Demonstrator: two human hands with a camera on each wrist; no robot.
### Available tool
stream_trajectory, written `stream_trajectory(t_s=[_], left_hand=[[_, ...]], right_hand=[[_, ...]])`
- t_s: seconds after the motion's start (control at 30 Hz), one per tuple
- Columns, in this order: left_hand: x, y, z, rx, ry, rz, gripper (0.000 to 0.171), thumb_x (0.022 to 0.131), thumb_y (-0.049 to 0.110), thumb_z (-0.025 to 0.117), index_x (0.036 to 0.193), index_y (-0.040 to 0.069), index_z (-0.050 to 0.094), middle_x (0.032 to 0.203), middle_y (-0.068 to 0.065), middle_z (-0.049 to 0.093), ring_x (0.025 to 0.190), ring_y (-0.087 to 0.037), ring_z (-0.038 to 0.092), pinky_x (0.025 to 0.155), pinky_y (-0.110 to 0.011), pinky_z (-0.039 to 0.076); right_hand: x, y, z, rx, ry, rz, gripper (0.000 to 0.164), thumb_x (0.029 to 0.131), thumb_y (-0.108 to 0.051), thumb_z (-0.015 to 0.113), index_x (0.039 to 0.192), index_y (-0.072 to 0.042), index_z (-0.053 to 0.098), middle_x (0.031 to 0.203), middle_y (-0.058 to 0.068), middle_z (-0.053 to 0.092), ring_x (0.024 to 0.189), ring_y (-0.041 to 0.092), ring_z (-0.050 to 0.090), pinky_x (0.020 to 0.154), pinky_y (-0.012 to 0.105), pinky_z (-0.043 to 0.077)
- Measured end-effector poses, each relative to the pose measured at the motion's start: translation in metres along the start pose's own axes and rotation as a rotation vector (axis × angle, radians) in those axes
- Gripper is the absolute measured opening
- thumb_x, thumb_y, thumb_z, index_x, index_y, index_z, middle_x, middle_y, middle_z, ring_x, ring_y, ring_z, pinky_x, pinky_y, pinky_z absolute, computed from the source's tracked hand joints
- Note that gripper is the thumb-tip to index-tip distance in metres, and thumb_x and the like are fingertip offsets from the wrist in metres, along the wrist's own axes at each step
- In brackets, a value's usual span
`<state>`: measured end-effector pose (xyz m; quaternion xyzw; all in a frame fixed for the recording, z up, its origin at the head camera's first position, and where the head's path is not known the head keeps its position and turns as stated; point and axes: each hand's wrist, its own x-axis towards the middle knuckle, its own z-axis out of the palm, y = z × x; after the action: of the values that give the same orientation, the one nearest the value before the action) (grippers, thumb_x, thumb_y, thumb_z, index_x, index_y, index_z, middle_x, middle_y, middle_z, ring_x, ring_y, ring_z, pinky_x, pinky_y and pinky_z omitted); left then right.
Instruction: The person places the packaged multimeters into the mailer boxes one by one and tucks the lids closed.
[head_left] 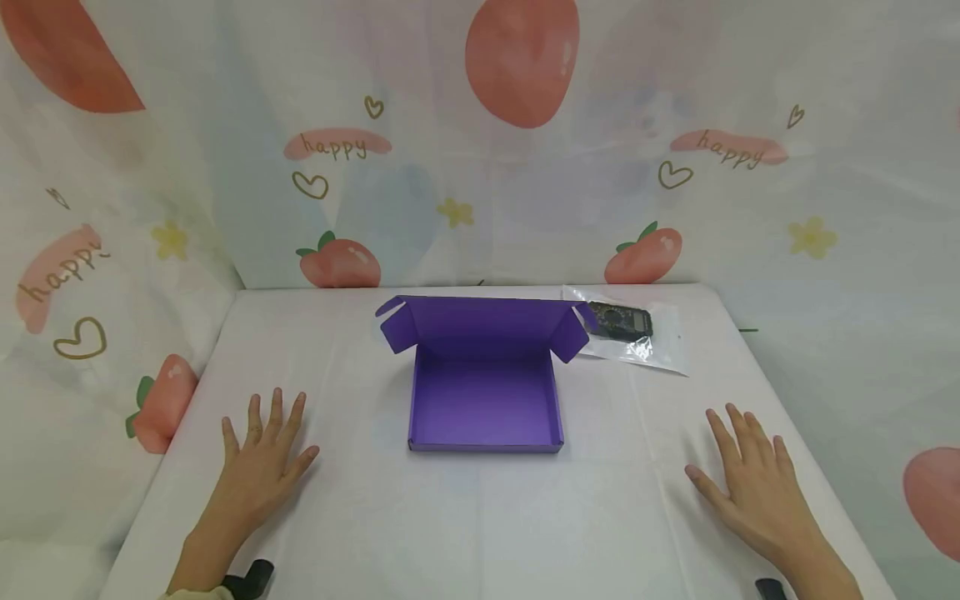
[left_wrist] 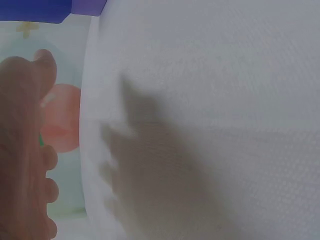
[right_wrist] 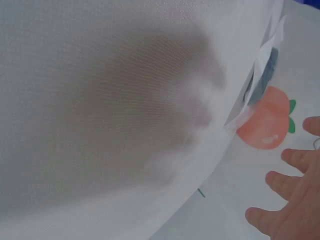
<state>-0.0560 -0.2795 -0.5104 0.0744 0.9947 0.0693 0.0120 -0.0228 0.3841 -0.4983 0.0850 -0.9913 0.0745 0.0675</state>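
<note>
A purple cardboard box [head_left: 483,404] stands in the middle of the table, its lid raised at the back and its inside bare. Behind it to the right lies a clear plastic bag [head_left: 663,346] with a black multimeter [head_left: 621,322] inside, partly overlapped by the box's side flap. My left hand [head_left: 258,479] is spread over the table left of the box, holding nothing. On the other side my right hand [head_left: 765,492] has its fingers spread too, with nothing in them. Both hands cast shadows on the cloth in the wrist views.
White cloth covers the table [head_left: 480,525]. A printed curtain [head_left: 480,192] with peaches, hearts and "happy" lettering hangs behind and along the sides. Black wrist straps [head_left: 251,579] show at the bottom edge.
</note>
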Motion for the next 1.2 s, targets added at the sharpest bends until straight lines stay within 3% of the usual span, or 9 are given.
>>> stream_trajectory(t_s=[0.2, 0.7, 0.87, 1.0, 1.2], left_hand=[[-0.003, 0.001, 0.003, -0.024, 0.003, 0.012, 0.087, 0.103, 0.055, 0.053, 0.169, 0.02, 0.008, 0.172, -0.028, 0.014, 0.158, -0.058, 0.005, 0.117, -0.084, 0.0], [0.004, 0.009, 0.002, -0.039, 0.0, 0.032, 0.084, 0.104, 0.053, 0.053, 0.169, 0.021, 0.011, 0.172, -0.028, 0.014, 0.159, -0.055, 0.006, 0.118, -0.083, 0.001], [0.005, 0.015, -0.001, -0.072, 0.025, 0.034, 0.076, 0.105, 0.05, 0.053, 0.167, 0.014, 0.025, 0.17, -0.026, 0.025, 0.157, -0.05, 0.024, 0.121, -0.079, 0.01], [0.007, 0.019, 0.002, -0.098, 0.087, 0.052, 0.068, 0.106, 0.044, 0.055, 0.161, 0.009, 0.038, 0.162, -0.023, 0.044, 0.149, -0.045, 0.043, 0.12, -0.074, 0.021], [0.007, 0.029, 0.008, -0.187, 0.12, 0.044, 0.058, 0.107, 0.038, 0.056, 0.156, 0.008, 0.047, 0.144, -0.021, 0.063, 0.134, -0.042, 0.06, 0.115, -0.071, 0.033]], right_hand=[[-0.003, 0.0, 0.0, 0.005, -0.004, -0.006, 0.087, 0.101, -0.047, 0.06, 0.167, -0.007, 0.017, 0.17, 0.03, 0.017, 0.16, 0.05, 0.008, 0.125, 0.074, -0.002], [-0.006, 0.001, -0.005, 0.023, 0.023, -0.003, 0.085, 0.102, -0.044, 0.061, 0.167, -0.008, 0.019, 0.169, 0.029, 0.02, 0.157, 0.052, 0.015, 0.127, 0.071, -0.002], [-0.004, 0.003, -0.002, 0.039, 0.053, -0.011, 0.084, 0.101, -0.041, 0.063, 0.166, -0.007, 0.022, 0.168, 0.03, 0.024, 0.155, 0.052, 0.021, 0.127, 0.071, 0.004], [-0.001, 0.007, 0.001, 0.055, 0.085, -0.015, 0.082, 0.101, -0.039, 0.063, 0.165, -0.006, 0.024, 0.167, 0.03, 0.026, 0.152, 0.052, 0.026, 0.127, 0.069, 0.009], [0.004, 0.009, 0.006, 0.089, 0.139, -0.024, 0.078, 0.101, -0.036, 0.063, 0.163, -0.004, 0.028, 0.164, 0.03, 0.031, 0.148, 0.053, 0.033, 0.111, 0.076, 0.029]])
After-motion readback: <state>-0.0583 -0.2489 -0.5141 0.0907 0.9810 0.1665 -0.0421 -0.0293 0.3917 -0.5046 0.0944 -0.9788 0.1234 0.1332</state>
